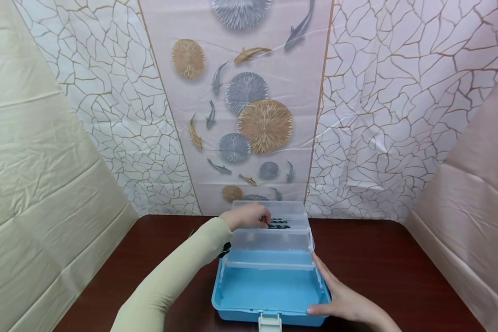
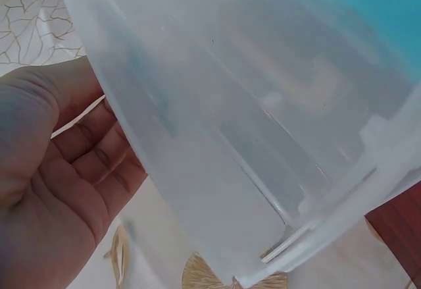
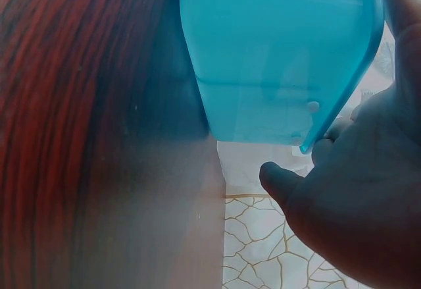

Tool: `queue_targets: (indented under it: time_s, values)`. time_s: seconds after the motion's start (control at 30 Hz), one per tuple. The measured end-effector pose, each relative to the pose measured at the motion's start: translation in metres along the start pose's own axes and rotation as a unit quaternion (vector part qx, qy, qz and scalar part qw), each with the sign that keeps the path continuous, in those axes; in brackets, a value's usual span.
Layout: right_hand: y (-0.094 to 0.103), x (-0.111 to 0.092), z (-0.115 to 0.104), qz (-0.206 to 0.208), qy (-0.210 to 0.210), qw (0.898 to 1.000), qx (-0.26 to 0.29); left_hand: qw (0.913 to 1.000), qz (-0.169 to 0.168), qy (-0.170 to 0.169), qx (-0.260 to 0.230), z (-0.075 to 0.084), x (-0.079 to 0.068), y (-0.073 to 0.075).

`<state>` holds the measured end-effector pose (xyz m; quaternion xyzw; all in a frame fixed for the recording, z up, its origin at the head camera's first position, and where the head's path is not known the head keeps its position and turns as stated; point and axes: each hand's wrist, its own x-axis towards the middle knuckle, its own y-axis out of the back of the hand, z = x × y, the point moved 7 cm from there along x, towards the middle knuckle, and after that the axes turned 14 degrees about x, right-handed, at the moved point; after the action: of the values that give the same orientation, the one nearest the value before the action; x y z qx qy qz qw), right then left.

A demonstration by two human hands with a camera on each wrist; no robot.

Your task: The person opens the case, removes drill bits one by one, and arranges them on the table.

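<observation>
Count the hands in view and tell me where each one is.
2. The left hand is over the upper clear tray, beside the dark drill bits; the right hand is at the right side of the blue toolbox.

**Printed backdrop [image 1: 357,115] rises behind dark wood-grain table [image 1: 375,263]**

The table's reddish-brown top has rounded far corners. The backdrop's pale central panel [image 1: 286,74] carries gold and grey fish [image 1: 253,54] and round, ribbed discs [image 1: 265,127] in the same colours. Panels with branching crack lines [image 1: 398,92] flank it on both sides. Creased beige cloth [image 1: 37,184] hangs at the left, and a pinkish-beige cloth [image 1: 469,193] hangs at the right.
</observation>
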<state>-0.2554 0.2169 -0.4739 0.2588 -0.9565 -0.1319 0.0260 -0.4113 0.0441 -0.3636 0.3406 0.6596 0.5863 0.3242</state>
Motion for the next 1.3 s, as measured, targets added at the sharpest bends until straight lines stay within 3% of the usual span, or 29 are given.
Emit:
queue_targets:
  time_s: [0.7, 0.97, 1.3]
  values:
    - [0.000, 0.000, 0.001, 0.011, 0.004, 1.000, -0.014, 0.9997, -0.014, 0.014, -0.017, 0.001, -0.004, -0.001]
    - [-0.002, 0.000, 0.000, 0.009, 0.002, 1.000, -0.016, 0.9998, -0.004, 0.018, 0.004, -0.003, -0.006, -0.002]
    - [0.000, -0.001, -0.001, 0.007, 0.008, 1.000, -0.015, 0.9987, 0.028, 0.039, 0.017, -0.019, -0.014, 0.016]
